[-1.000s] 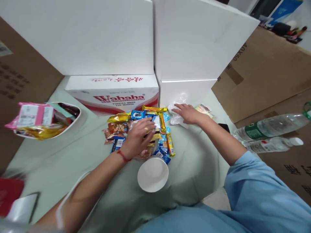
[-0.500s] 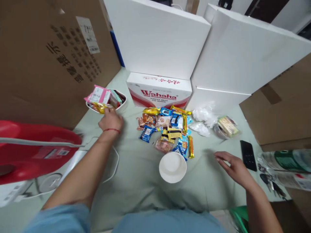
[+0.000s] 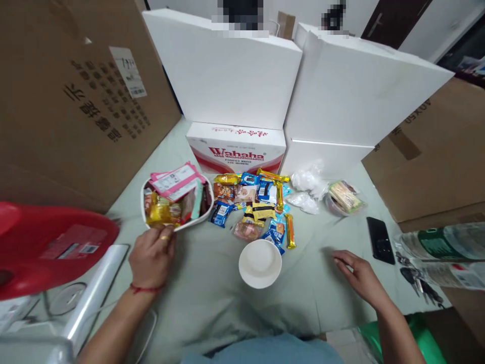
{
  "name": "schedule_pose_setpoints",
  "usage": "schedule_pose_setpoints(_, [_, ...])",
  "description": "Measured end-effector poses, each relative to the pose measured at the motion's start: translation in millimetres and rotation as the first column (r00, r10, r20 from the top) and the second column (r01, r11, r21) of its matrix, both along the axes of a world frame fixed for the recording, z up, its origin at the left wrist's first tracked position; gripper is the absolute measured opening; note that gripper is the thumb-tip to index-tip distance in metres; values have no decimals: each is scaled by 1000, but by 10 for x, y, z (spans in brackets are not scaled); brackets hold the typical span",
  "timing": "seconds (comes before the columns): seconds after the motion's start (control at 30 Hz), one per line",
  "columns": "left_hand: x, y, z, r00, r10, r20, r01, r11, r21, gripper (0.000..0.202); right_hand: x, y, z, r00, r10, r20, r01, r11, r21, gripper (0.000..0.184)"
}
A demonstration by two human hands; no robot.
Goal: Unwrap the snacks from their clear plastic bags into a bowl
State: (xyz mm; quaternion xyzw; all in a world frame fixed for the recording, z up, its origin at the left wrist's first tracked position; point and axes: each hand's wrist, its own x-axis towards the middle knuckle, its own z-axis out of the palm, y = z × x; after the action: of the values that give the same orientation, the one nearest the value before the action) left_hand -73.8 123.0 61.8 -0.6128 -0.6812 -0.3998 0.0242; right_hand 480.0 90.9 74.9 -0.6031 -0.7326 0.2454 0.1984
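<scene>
At the left, my left hand [image 3: 152, 255] is closed on the near rim of a white oval basket [image 3: 191, 226]. Inside the basket lie a pink-and-white packet [image 3: 176, 181], a yellow wrapped snack [image 3: 158, 208] and other packaged snacks. My right hand [image 3: 358, 275] is at the right side of the table with its fingers loosely stretched and nothing in them. Between the hands stands a white bowl [image 3: 260, 263]. Just behind it is a spread pile of wrapped snacks [image 3: 247, 193], blue, yellow, brown and gold.
A Wahaha carton [image 3: 237, 146] and white foam boards [image 3: 227, 76] stand at the back. Clear plastic bags [image 3: 308, 182], a container of food [image 3: 344, 197], a phone [image 3: 380, 240], keys [image 3: 420, 288] and bottles [image 3: 439, 245] lie right. A red object [image 3: 56, 247] is at far left.
My left hand has drawn the basket nearer to me and slightly right, close beside the snack pile. The pink-and-white packet has turned in it. My right hand has barely moved.
</scene>
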Motion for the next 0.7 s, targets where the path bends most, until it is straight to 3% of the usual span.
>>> schedule_pose_setpoints(0.1, [364,-108,262,992,-111,54,109,994,30,6,-31,83,-4,1000,8,8,-8,1000,17,32])
schedule_pose_setpoints(0.17, [650,50,431,953,-137,271,142,990,1,10,-73,98,-2,1000,16,5,-17,1000,18,32])
schedule_pose_setpoints(0.2, [792,180,497,891,-134,434,158,987,-22,12,-99,91,0,1000,23,-3,-23,1000,17,31])
schedule_pose_setpoints(0.23, [926,328,546,763,-104,637,175,983,-48,15,-124,74,3,1000,28,-13,-27,999,19,31])
schedule_pose_setpoints(0.27, [1046,479,579,536,-55,843,226,971,-81,19,-147,49,6,999,30,-22,-30,999,22,31])
schedule_pose_setpoints(0.3, [1148,618,599,254,21,967,245,966,-86,25,-164,16,7,999,30,-28,-29,999,24,31])
schedule_pose_setpoints(0.33, [1226,734,609,149,44,988,283,955,-85,30,-172,-22,6,999,27,-32,-27,999,27,30])
schedule_pose_setpoints(0.4, [1298,864,620,7,72,997,322,944,-70,36,-163,-107,0,999,15,-33,-14,1000,23,30])
schedule_pose_setpoints(0.43, [1290,871,630,-42,79,996,348,936,-60,35,-148,-149,-4,999,5,-32,-4,1000,18,30])
schedule_pose_setpoints(0.53, [1130,707,706,-277,121,953,418,909,7,30,-90,-244,-16,999,-25,-30,25,1000,4,30])
schedule_pose_setpoints(0.6, [982,513,784,-354,96,930,399,915,57,27,-71,-264,-19,999,-34,-34,34,999,5,30])
schedule_pose_setpoints(0.63, [916,412,820,-336,66,939,362,930,64,26,-72,-261,-18,999,-32,-37,32,999,7,30])
schedule_pose_setpoints(0.7, [816,221,864,-217,7,976,247,968,47,27,-97,-236,-11,999,-27,-37,28,1000,8,29])
